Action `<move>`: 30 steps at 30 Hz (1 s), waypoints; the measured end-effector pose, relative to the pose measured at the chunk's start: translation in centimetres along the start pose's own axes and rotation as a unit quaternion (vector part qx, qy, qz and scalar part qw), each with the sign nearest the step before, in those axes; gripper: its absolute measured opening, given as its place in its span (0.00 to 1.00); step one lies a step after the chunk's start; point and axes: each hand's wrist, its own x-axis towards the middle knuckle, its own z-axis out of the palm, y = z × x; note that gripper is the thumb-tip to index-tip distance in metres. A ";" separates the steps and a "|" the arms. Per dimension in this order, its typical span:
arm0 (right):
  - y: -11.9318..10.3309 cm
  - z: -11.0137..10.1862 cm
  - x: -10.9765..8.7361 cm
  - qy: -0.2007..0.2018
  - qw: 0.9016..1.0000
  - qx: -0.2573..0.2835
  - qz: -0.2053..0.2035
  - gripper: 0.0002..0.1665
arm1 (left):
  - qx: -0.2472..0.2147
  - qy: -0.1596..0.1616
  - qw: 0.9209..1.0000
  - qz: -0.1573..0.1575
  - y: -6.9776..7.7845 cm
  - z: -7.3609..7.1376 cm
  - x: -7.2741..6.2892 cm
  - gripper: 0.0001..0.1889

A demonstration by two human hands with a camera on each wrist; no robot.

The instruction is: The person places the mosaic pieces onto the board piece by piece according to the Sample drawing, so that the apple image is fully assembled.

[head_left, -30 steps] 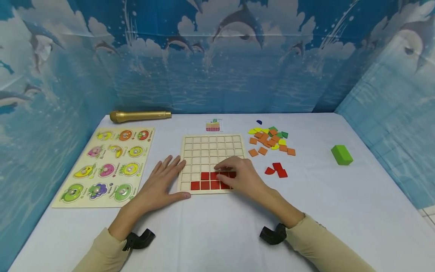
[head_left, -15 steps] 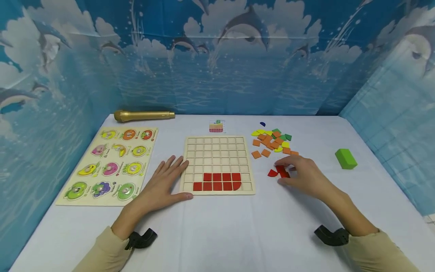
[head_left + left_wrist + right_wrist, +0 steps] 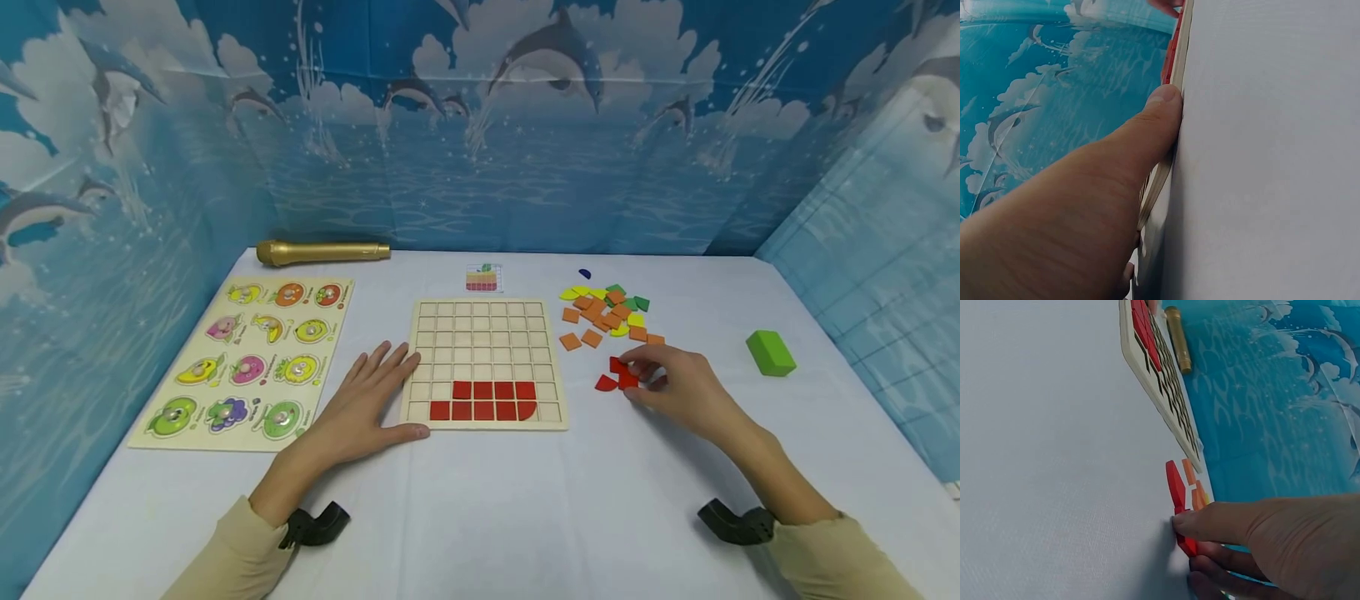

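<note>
My left hand (image 3: pixel 363 412) lies with fingers spread against the left edge of a wooden grid board (image 3: pixel 483 333), its thumb at the lower left corner. Two rows of red tiles (image 3: pixel 483 400) fill cells low on the board, the lower row ending in a rounded piece at the right. Off to the right, my right hand (image 3: pixel 678 392) pinches a red square tile (image 3: pixel 1186 545) between thumb and fingers, low over the table. Beside it lie another red square (image 3: pixel 617 365) and a red quarter-round piece (image 3: pixel 606 383).
Orange, yellow and green tiles (image 3: pixel 598 313) lie in a loose pile behind the right hand, with a small blue half-round (image 3: pixel 585 273) beyond. A picture card (image 3: pixel 483 277) lies behind the board. Also around are a fruit puzzle (image 3: pixel 243 358), a gold microphone (image 3: pixel 322 252) and a green block (image 3: pixel 771 353).
My right hand has moved from the board rightward to the loose red tiles and now pinches a red square tile there. The left hand keeps its place at the board.
</note>
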 end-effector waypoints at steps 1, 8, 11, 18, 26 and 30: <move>0.0 0.0 0.0 0.001 1.000 -0.001 0.004 0.28 | 0.001 0.001 1.000 0.000 0.0 0.0 0.0 0.56; -0.3 -0.1 0.1 0.021 1.000 -0.009 0.009 0.26 | 0.003 -0.002 1.000 -0.001 0.0 0.0 0.1 0.56; -1.2 0.2 0.4 0.035 0.999 -0.001 -0.022 0.22 | 0.002 -0.004 1.000 -0.002 0.0 -0.1 0.1 0.56; -5.3 2.3 2.8 0.018 0.996 0.023 -0.088 0.17 | 0.000 -0.001 1.000 0.001 0.0 0.0 0.2 0.57; -10.9 5.8 6.0 -0.023 0.986 0.064 -0.155 0.15 | -0.002 -0.007 1.000 -0.004 -0.1 0.0 0.0 0.57; -12.8 7.8 7.5 -0.030 0.982 0.080 -0.166 0.14 | -0.007 -0.007 1.000 -0.005 -0.1 0.1 0.1 0.56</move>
